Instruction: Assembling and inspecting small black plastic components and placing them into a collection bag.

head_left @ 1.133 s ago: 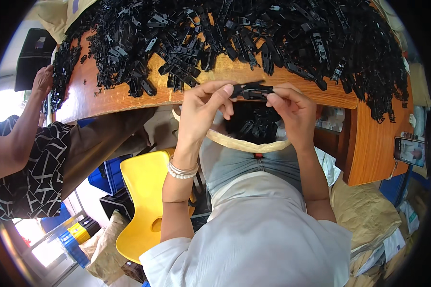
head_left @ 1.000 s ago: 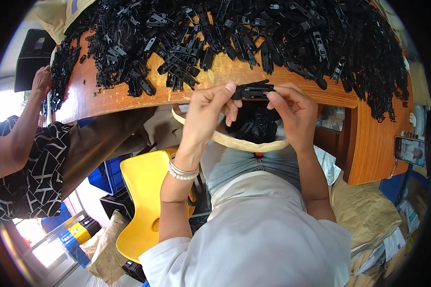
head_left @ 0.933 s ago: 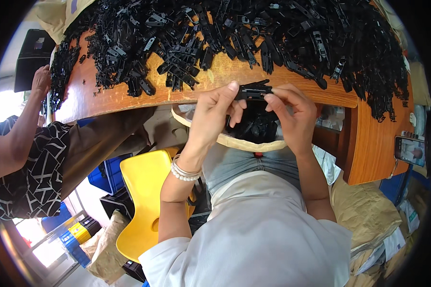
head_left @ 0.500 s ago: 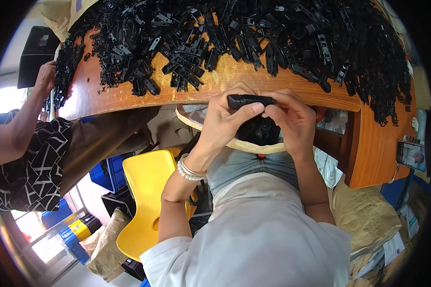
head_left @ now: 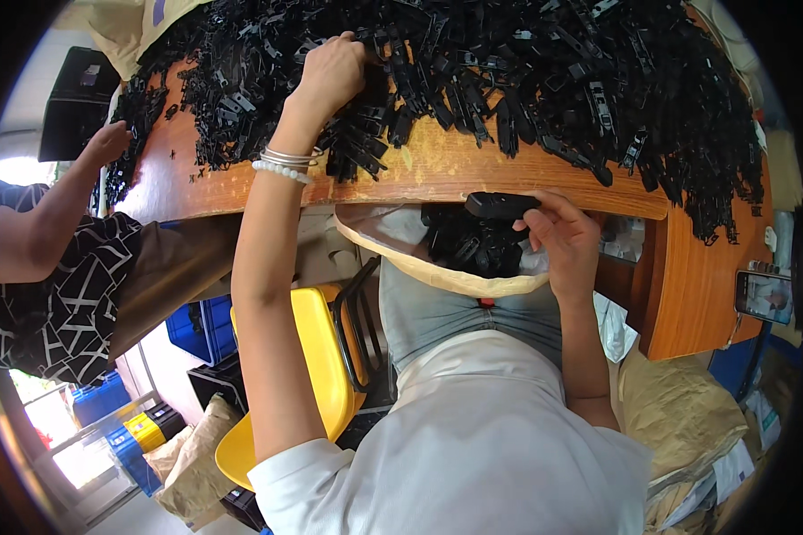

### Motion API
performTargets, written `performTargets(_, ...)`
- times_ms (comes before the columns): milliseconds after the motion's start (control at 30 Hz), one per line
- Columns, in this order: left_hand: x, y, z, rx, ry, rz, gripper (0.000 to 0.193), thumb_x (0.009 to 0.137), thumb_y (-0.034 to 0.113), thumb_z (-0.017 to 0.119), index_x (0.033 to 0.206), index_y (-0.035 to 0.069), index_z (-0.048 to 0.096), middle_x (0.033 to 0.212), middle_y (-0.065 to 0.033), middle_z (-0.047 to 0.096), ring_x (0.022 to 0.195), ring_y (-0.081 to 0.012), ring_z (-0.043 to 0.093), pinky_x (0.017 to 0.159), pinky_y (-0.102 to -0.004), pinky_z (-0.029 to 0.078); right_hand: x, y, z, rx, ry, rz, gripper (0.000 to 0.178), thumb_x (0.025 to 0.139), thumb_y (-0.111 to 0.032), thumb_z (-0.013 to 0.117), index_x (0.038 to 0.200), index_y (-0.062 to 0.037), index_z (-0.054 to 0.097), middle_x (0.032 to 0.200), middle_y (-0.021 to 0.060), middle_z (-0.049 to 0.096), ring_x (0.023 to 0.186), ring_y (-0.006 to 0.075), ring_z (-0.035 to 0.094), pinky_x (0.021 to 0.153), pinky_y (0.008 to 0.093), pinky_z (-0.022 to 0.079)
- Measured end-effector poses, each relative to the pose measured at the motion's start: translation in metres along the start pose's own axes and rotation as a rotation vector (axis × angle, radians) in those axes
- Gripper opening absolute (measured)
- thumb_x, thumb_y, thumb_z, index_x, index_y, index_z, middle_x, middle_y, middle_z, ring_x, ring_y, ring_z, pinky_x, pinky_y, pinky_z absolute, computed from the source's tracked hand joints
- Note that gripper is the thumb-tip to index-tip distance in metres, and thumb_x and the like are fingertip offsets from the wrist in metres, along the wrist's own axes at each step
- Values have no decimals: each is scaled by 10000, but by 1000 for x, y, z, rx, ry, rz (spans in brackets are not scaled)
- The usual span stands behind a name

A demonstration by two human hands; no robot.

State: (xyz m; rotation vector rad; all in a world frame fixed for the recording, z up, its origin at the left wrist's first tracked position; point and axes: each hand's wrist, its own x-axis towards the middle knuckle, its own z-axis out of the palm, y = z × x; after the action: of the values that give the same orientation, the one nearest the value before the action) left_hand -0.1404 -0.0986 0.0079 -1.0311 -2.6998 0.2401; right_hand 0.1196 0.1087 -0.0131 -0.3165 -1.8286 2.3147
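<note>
My right hand (head_left: 566,234) pinches the end of a long, rounded black plastic piece (head_left: 500,206), held level just off the table's front edge. Below that piece an open, pale-rimmed bag (head_left: 446,275) rests at my lap, with more black parts (head_left: 482,245) inside. My left hand (head_left: 333,71) is stretched out over the wide pile of black plastic parts (head_left: 526,62) on the table. Its fingers are curled down into the pile, and whatever they grip is hidden from view.
The wooden table (head_left: 419,169) carries the heaped parts. On the left, another person's hand (head_left: 110,143) is at the pile's edge. A yellow chair (head_left: 308,357) stands to my left. A phone (head_left: 764,296) is mounted at the right, above brown paper sacks (head_left: 678,401).
Both hands were together on the black plastic piece. My left hand has let go and reached up and left to the pile; my right keeps the piece, slightly farther right.
</note>
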Motion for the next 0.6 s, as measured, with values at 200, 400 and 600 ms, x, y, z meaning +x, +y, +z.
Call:
performTargets(200,-23,19,-13,-529,326,-140,174,692,79,622,859,31,605,897,-133,576,795,-221,587,671,-316,472,0,2,-4,-1,-1,-10,250,790,-27,583,1031,38,565,818,83,601,665,109,584,499,184,389)
performTargets(400,-31,39,-18,-1119,716,-426,225,703,16,619,895,-27,510,727,-97,595,608,-137,591,587,-218,464,3,-1,1,-4,-32,-3,259,792,-32,581,1042,34,558,764,96,609,606,85,534,518,185,398)
performTargets(600,-50,60,-45,-1883,392,-466,106,789,-32,534,892,-48,513,841,-166,588,803,-244,632,668,-281,544,3,0,-1,28,-13,-35,268,787,-4,573,1047,54,546,783,117,603,615,105,539,546,196,424)
